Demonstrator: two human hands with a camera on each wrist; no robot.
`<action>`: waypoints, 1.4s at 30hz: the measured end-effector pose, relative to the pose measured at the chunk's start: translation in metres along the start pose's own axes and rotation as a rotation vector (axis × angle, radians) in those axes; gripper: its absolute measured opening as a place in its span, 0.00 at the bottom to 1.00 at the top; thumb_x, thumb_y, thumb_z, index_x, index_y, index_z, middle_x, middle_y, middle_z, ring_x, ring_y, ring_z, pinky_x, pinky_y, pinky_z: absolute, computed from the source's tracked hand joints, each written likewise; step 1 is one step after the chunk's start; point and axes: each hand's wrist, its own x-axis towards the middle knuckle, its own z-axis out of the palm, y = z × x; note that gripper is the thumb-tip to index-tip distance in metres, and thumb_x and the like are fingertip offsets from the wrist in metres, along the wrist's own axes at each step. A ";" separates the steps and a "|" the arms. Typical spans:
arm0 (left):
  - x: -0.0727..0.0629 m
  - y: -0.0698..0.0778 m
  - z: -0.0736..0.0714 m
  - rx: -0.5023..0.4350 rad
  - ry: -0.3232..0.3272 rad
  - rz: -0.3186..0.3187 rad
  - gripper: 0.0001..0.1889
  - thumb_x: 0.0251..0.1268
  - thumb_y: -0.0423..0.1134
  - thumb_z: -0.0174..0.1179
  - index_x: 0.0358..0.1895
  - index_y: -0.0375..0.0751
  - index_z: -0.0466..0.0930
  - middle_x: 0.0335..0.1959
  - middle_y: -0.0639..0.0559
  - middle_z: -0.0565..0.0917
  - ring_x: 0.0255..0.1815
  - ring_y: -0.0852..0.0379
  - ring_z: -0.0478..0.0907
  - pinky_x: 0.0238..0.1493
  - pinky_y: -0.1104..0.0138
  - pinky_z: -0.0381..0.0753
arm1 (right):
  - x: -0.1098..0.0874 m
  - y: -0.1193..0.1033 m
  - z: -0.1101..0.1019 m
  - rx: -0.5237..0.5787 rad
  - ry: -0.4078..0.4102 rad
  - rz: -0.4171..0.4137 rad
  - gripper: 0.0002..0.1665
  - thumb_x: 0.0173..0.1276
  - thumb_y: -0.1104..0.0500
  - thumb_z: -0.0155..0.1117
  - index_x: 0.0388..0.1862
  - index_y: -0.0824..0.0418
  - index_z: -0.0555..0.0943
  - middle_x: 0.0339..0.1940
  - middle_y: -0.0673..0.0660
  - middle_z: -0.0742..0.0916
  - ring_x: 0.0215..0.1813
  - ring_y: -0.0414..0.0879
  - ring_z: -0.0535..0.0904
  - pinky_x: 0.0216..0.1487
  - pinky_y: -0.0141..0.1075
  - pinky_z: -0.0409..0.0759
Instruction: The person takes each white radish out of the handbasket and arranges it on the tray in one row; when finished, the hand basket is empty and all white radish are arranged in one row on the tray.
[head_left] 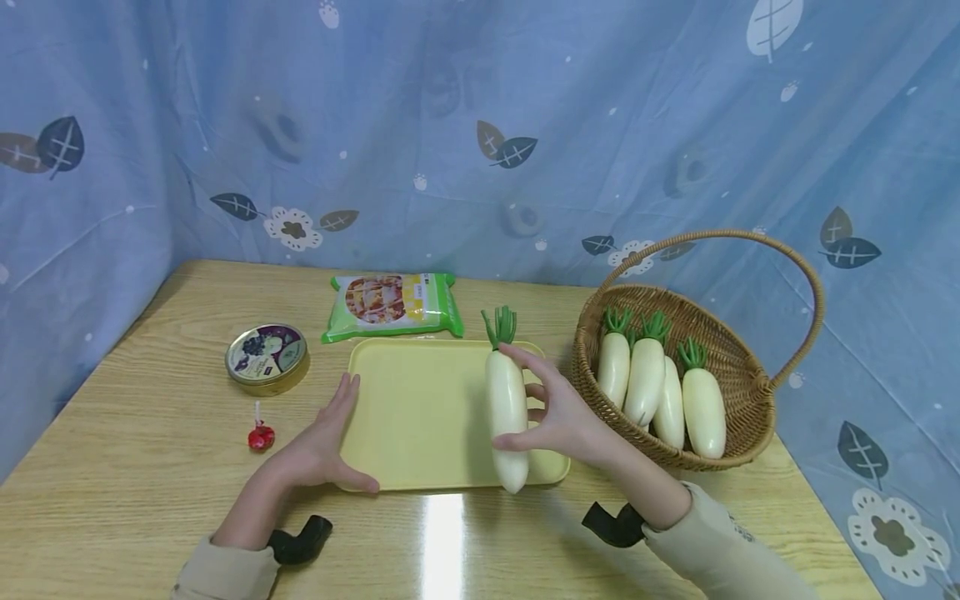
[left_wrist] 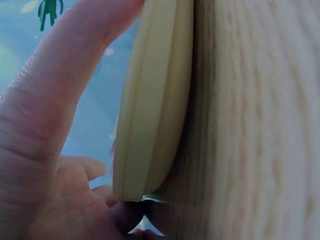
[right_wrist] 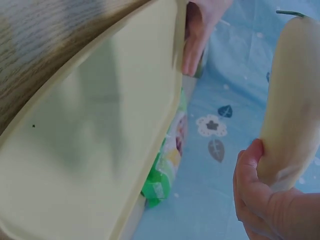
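A white radish (head_left: 506,396) with a short green top is held by my right hand (head_left: 566,417) above the right part of the yellow tray (head_left: 420,417). Thumb and fingers grip it from the right side, its leaves pointing away from me; in the right wrist view the radish (right_wrist: 295,95) appears raised over the tray surface. My left hand (head_left: 318,446) rests at the tray's left edge with fingers spread straight along it and the thumb at the near left corner. In the left wrist view the thumb reaches across the tray's rim (left_wrist: 150,100).
A wicker basket (head_left: 750,417) with a tall handle holds several white radishes (head_left: 703,412) at the right. Behind the tray lies a green food packet (head_left: 393,304). A round tin (head_left: 266,358) and a small red item (head_left: 260,437) sit left of the left hand. Blue curtain surrounds the table.
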 end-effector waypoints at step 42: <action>0.000 -0.002 0.001 -0.025 -0.008 0.040 0.75 0.22 0.54 0.78 0.71 0.34 0.28 0.69 0.30 0.27 0.68 0.30 0.31 0.62 0.37 0.32 | 0.053 0.037 0.056 -0.121 -0.051 0.116 0.59 0.39 0.64 0.78 0.71 0.51 0.58 0.62 0.64 0.61 0.55 0.61 0.68 0.41 0.41 0.80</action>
